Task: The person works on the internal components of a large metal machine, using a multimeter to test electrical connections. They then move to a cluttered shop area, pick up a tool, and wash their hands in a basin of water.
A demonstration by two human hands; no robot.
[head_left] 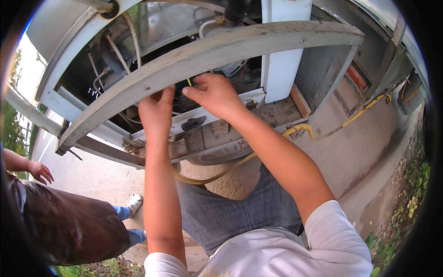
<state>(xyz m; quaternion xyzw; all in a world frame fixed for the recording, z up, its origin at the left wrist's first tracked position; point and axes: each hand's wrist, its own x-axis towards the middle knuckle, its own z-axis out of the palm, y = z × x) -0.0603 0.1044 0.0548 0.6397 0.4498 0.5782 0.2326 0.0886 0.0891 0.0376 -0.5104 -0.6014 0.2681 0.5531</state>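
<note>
Both my arms reach under a curved grey metal bar (212, 51) into an opened machine compartment with bent pipes. My left hand (157, 113) is closed, its thumb pointing up, and the bar covers most of its fingertips. My right hand (217, 94) is beside it with fingers bent and thumb toward the left hand. Between the two hands shows a short bright yellow strip (189, 82) against something dark. What either hand grips is hidden or too small to name. Below the hands runs a pale frame rail (212, 115) with a small black part (193, 123) on it.
A yellow hose (217, 176) curves below the frame and runs right. Wood blocks (220, 127) lie on the dirty ledge (272, 113). A white upright panel (284, 60) stands right of my hands. At left another person (69, 221) in a dark brown apron stands close by.
</note>
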